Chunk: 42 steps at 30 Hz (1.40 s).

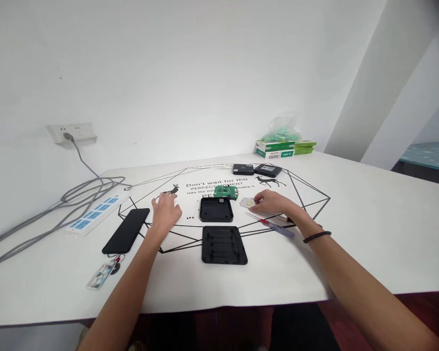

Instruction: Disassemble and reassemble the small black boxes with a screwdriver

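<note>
My right hand (269, 202) has its thumb and fingers closed at the edge of a thin silvery plate (246, 201) with a pale yellow patch. Just in front of that hand lies a screwdriver (278, 228) with a clear purple and red handle. Fingers apart and slightly curled, my left hand (166, 212) rests on the table and holds nothing. A few tiny dark screws (190, 218) lie to its right. Between my hands are a green circuit board (226, 192), a black open case shell (215, 209) and, nearer me, a black ribbed cover (224, 244).
A black phone (126, 231) with a charm (101, 274) lies left, beside a white power strip (98, 212) and looped grey cable (95, 192). Two black boxes (243, 169) sit behind the board. Green-white cartons (275, 148) and a plastic bag (282, 129) stand against the wall.
</note>
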Motion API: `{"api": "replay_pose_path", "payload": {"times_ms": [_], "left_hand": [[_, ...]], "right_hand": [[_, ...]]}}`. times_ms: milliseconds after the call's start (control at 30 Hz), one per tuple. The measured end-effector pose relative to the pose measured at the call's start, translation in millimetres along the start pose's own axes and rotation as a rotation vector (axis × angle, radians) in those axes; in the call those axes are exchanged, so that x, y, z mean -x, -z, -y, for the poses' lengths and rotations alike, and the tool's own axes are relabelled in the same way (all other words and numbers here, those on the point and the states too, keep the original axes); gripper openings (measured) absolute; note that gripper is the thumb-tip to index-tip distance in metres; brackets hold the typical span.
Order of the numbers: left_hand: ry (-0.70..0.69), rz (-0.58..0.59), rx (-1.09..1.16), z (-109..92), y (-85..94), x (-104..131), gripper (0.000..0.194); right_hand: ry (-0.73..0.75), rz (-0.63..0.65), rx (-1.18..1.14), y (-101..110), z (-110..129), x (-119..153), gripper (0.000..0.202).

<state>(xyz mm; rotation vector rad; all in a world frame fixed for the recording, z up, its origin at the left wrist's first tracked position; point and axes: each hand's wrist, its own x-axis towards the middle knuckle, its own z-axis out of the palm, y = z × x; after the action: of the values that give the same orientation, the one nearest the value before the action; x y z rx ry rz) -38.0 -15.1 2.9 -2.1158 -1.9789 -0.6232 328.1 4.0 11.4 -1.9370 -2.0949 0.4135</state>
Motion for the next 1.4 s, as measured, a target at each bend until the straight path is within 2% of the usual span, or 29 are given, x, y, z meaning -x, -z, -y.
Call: {"api": "replay_pose_path", "payload": {"times_ms": [133,233,333,467,600,733,900,1000,1167,1267,1333,1400], "left_hand": [[0.131,0.055,-0.02,20.9,14.8,-0.6,0.044],[0.24,0.114,-0.038,41.5,29.9,0.6,0.05],[0.36,0.215,-0.108,61.4,45.8,5.8,0.064],[0.417,0.278,-0.162,85.0,61.7,17.7,0.075],[0.469,0.342,-0.157,99.8,70.0,29.4,0.077],[0.505,0.395,-0.116,97.8,73.8,36.5,0.074],[0.46,0.344,-0.189,86.5,70.4,36.3,0.066],[0.442,0.33,-0.225,86.2,66.3,33.7,0.063],[0.404,0.342,-0.237,90.6,65.8,34.0,0.064],[0.419,0.375,-0.236,86.6,68.9,36.2,0.072],[0.423,0.346,-0.27,77.6,71.0,37.4,0.078],[0.357,0.232,-0.312,62.5,71.9,37.9,0.076]], "right_hand": [[-0.015,-0.017,-0.02,-2.0,-1.2,-1.6,0.027],[-0.038,-0.085,-0.049,-3.3,-1.3,-2.2,0.041],[-0.104,-0.185,-0.064,-3.3,-0.5,-3.1,0.054],[-0.161,-0.29,-0.079,-2.6,2.4,-3.4,0.046],[-0.161,-0.324,-0.096,-2.0,6.6,-0.8,0.039],[-0.143,-0.308,-0.091,-2.2,10.8,1.9,0.035],[-0.112,-0.291,-0.082,-3.9,12.8,2.9,0.032],[-0.102,-0.285,-0.078,-4.4,11.9,2.3,0.032],[-0.083,-0.277,-0.089,-5.1,10.0,1.4,0.033],[-0.079,-0.274,-0.096,-5.9,10.0,1.5,0.034],[-0.082,-0.278,-0.097,-6.2,10.3,1.4,0.035],[-0.082,-0.281,-0.098,-6.6,10.4,1.1,0.035]]}}
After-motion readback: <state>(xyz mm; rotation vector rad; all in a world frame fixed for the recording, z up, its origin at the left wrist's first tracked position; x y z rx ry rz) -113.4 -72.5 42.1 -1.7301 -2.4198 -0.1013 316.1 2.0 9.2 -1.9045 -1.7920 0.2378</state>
